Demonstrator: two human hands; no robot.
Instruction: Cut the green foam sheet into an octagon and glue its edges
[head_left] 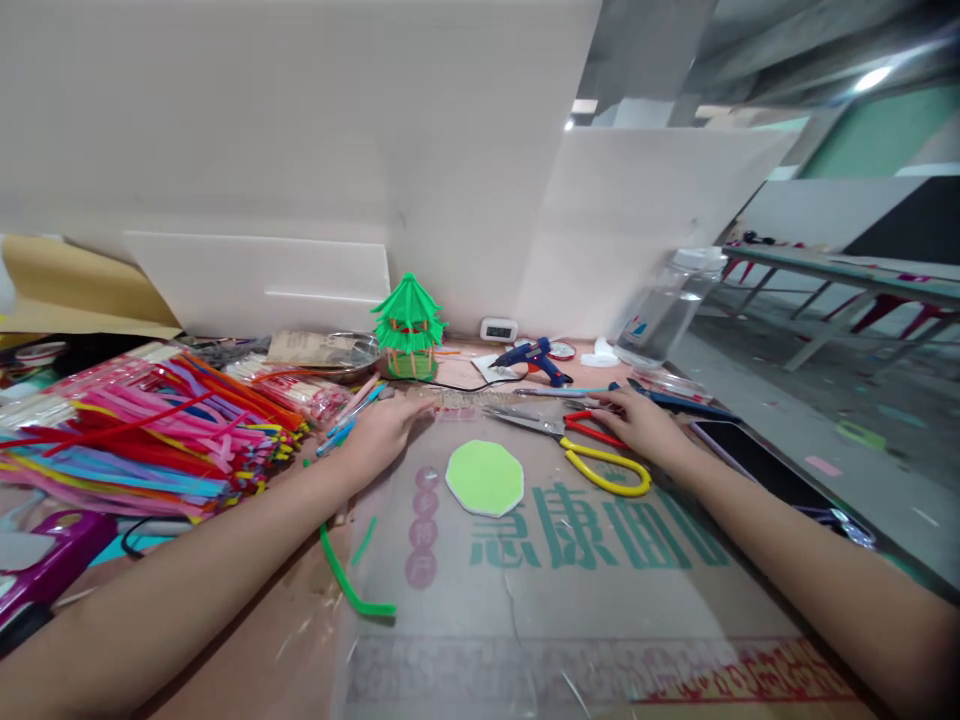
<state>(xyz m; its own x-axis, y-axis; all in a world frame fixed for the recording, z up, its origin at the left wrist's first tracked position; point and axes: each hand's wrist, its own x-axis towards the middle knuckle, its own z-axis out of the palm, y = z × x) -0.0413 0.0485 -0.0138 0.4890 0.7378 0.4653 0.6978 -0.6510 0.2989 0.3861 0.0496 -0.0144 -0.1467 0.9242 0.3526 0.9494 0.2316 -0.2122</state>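
A pale-green octagon with a white edge lies flat in the middle of the table between my hands. My left hand rests behind and left of it, fingers stretched to the right and nothing visible in them. Beside that hand are blue pens. My right hand reaches over the red handle of the scissors, fingers extended near a pen; whether it touches the handle is unclear. The scissors lie with blades apart, pointing left. Green pipe cleaner pieces lie at front left.
A green tiered pipe cleaner model stands at the back, near a blue glue gun and a small digital clock. Bundled pipe cleaners crowd the left. On the right are a phone and a clear plastic jar.
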